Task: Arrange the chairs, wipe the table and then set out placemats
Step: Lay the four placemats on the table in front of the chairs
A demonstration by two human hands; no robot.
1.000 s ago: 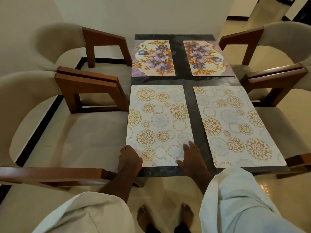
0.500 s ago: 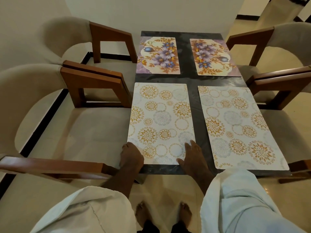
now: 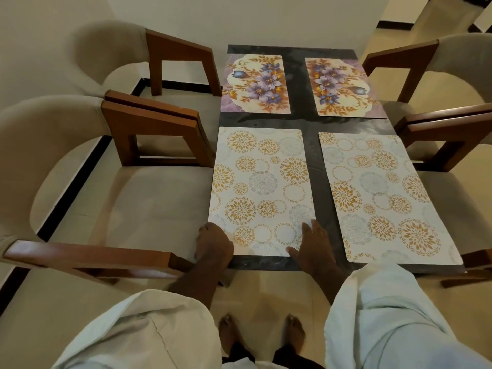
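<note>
White-and-gold placemat (image 3: 261,193) lies on the dark table (image 3: 308,123), its long axis pointing away from the person: right hand (image 3: 314,246) rests flat, fingers straight, on its near right corner, left hand (image 3: 214,245) bends over the near left corner, grip unclear.

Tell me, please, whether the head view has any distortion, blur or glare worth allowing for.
In the head view, wide-angle distortion splays the table edges and bows the far left chair back, which looks soft; the same head view is dim and warm, with faint sheen on the bare tabletop; the near left placemat prints sharp.
</note>
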